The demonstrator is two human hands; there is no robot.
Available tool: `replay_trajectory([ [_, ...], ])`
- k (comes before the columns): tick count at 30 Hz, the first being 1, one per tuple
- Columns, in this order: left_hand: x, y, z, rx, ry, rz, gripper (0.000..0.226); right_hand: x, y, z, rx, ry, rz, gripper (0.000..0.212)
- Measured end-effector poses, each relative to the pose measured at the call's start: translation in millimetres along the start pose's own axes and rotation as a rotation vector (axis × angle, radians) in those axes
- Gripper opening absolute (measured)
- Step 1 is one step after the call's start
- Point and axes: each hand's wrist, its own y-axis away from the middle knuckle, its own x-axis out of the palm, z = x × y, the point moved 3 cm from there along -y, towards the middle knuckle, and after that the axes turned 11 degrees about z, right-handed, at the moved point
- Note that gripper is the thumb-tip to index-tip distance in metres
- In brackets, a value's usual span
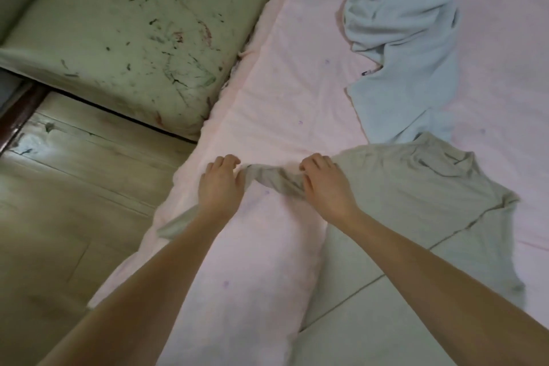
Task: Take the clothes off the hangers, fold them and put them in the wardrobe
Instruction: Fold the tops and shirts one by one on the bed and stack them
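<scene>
From the head view, the grey shirt [416,217] lies off its hanger on the pink bed sheet [282,83], its sleeve [273,180] pinched by the left hand [221,184] and seemingly the right hand [325,184], folding barely begun, while the crumpled blue garment [407,38] beyond waits untouched.

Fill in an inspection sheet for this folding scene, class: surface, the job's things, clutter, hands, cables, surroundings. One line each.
Surface: pink bedsheet, wrinkled, with faint purple specks.
Job's things: grey-green shirt lies spread on the sheet, its sleeve bunched and stretched between both hands; light blue garment lies crumpled beyond it, unfolded. No hangers or wardrobe in view.
Clutter: nothing seen.
Hands: left hand grips the sleeve's outer part; right hand grips it nearer the shirt body, fingers curled.
Cables: nothing seen.
Surroundings: stained, scribbled pale green cushion left of the bed; wooden floor below it.
</scene>
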Motion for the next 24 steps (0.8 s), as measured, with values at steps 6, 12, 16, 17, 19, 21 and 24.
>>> replay_trajectory([
  [6,-36.2,60.4,108.9,-0.16,0.181,0.155,0.014,39.7,7.5,105.5,-0.036,-0.134,0.088,0.034],
  [12,-30.5,61.7,155.0,-0.116,0.181,0.4,0.017,74.8,-28.6,163.4,0.06,-0.031,0.275,0.045],
  [16,-44.1,56.3,164.9,-0.19,0.501,0.325,0.009,76.3,-43.4,174.1,0.114,0.088,0.329,0.025],
  [17,-51.6,57.1,168.1,-0.211,0.617,0.291,0.011,74.8,-47.2,178.0,0.106,0.088,0.321,0.023],
  [19,-67.4,59.8,180.1,-0.239,0.754,0.21,0.018,73.2,-57.7,192.7,0.044,0.112,0.35,0.022],
  [21,-80.9,62.9,195.2,-0.242,0.789,0.124,0.02,73.1,-68.6,212.3,0.035,0.109,0.396,0.016],
  [24,-88.7,63.7,214.6,-0.285,0.949,-0.02,0.014,72.0,-80.1,231.8,0.124,-0.072,0.359,0.009],
])
